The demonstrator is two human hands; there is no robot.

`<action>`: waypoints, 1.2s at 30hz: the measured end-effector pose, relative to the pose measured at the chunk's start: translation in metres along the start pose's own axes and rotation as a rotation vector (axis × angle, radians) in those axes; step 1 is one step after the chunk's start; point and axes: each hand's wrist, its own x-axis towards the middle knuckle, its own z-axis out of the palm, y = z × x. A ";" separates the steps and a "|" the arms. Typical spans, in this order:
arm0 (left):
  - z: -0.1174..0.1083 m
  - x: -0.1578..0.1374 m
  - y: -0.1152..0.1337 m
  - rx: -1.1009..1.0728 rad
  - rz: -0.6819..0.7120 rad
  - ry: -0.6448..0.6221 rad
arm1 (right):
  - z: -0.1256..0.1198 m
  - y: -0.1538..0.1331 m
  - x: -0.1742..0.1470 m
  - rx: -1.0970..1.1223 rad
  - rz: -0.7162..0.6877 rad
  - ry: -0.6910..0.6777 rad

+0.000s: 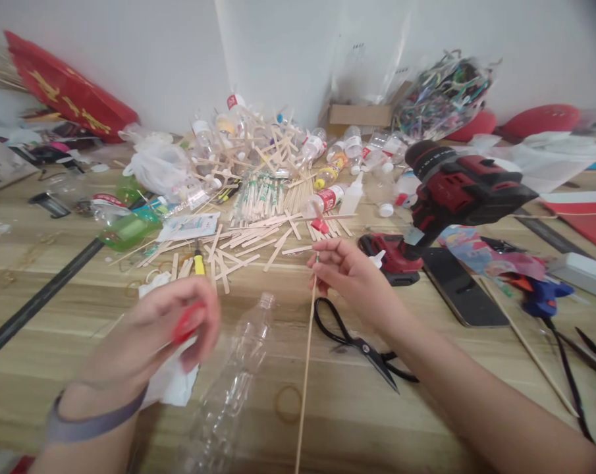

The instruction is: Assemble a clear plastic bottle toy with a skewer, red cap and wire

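My right hand (344, 270) pinches a long thin wooden stick (306, 368) near its upper end, and the stick slants down toward the front edge of the view. A small red piece (320, 226) shows just beyond those fingertips; whether it is fixed to the stick I cannot tell. My left hand (179, 322), blurred, has its fingers curled around another red piece (188, 322) whose kind is unclear. Between the hands, a clear plastic bottle (233, 375) lies without a cap. Black-handled scissors (364, 345) rest below my right hand.
Flat wooden sticks (248, 240) are strewn across the table behind my hands, with several plastic bottles (327, 197) beyond. To the right stand a red cordless drill (465, 187), a phone (465, 286) and a blue glue gun (544, 296). A rubber band (288, 403) lies in front.
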 end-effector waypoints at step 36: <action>0.006 0.025 -0.001 -0.143 0.068 0.173 | 0.003 0.019 -0.014 0.119 0.244 -0.006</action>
